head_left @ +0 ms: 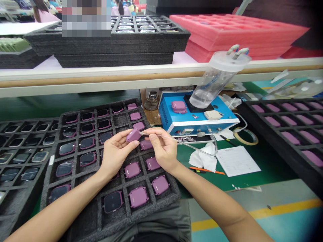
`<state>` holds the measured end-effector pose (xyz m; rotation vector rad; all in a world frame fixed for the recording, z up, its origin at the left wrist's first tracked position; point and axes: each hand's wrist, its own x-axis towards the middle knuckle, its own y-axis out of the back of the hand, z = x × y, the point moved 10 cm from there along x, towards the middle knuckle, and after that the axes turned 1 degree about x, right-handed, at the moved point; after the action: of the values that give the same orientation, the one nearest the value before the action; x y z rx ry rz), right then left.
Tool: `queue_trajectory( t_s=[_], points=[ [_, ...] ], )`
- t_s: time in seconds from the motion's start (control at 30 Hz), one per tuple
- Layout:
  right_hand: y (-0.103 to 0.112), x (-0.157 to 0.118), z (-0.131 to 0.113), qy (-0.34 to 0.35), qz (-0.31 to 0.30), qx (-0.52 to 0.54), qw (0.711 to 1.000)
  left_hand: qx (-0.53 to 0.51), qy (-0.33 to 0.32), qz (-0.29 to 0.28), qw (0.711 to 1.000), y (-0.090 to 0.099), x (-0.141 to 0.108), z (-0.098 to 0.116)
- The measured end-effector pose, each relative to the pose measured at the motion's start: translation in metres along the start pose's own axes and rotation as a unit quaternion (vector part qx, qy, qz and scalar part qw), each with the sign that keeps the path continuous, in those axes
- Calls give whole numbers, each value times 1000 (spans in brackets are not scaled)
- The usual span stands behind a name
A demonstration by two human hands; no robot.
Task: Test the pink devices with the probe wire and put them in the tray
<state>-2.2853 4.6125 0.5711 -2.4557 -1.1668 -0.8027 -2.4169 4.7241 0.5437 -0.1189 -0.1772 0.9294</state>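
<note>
My left hand point(116, 151) is closed on a purple watch case point(133, 135), holding it tilted above the black foam tray point(98, 198). From the right, my right hand point(164, 148) pinches a thin tool with a clear tube point(186, 144) trailing from it, its tip at the case's right edge. The tube runs to the front of a blue machine point(176, 117). Beneath my hands, the tray's compartments hold purple cases, some with dark screens up, such as one watch point(112, 202), others with the purple side up, such as another case point(138, 197).
Another foam tray point(22, 198) lies at the left, and a tray of purple pieces point(282, 134) at the right. A clear cylinder point(212, 80) stands on the machine. White paper point(238, 161), tape point(246, 136) and tissue point(204, 158) lie nearby. A shelf edge point(101, 79) crosses behind.
</note>
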Motion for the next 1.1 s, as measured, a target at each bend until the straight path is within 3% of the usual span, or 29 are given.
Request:
queue_trajectory(
  t_s=[1.1],
  points=[
    [-1,0,-1,-2,-1,3,1000,1,-6,3,1000,0,-1,1]
  ],
)
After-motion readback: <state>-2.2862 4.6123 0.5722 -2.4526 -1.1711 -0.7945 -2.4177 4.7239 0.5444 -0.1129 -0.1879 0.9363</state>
